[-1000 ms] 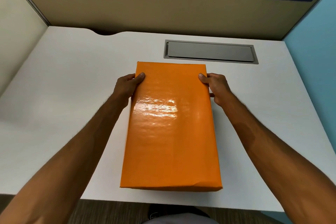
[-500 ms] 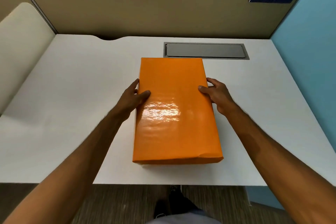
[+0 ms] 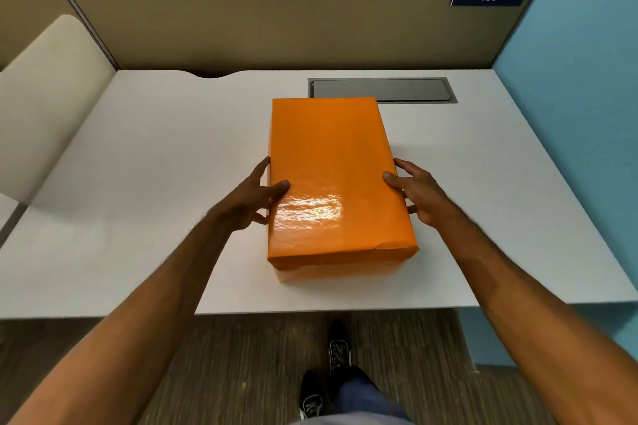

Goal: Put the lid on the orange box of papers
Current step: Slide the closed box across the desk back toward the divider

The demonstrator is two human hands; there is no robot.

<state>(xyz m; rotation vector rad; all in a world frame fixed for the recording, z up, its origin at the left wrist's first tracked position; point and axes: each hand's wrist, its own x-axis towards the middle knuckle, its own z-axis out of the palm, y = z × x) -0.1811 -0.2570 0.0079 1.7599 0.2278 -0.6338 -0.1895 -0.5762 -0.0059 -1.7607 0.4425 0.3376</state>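
The left hand (image 3: 250,198) presses against the left side of the glossy orange rectangular lid (image 3: 331,176), thumb lying on its top and fingers down the side. The right hand (image 3: 419,195) clasps the lid's right side the same way. The lid sits over the orange box (image 3: 335,272), whose lower front edge shows beneath it. The box rests on the white bench (image 3: 155,166), with a grey recessed panel (image 3: 383,90) just behind it.

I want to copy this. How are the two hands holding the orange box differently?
The left hand lays its thumb far onto the glossy top of the orange box; the right hand puts only a thumb tip on the edge. The left hand's fingers point away along the side; the right hand's spread wider. Both touch the box's long sides.
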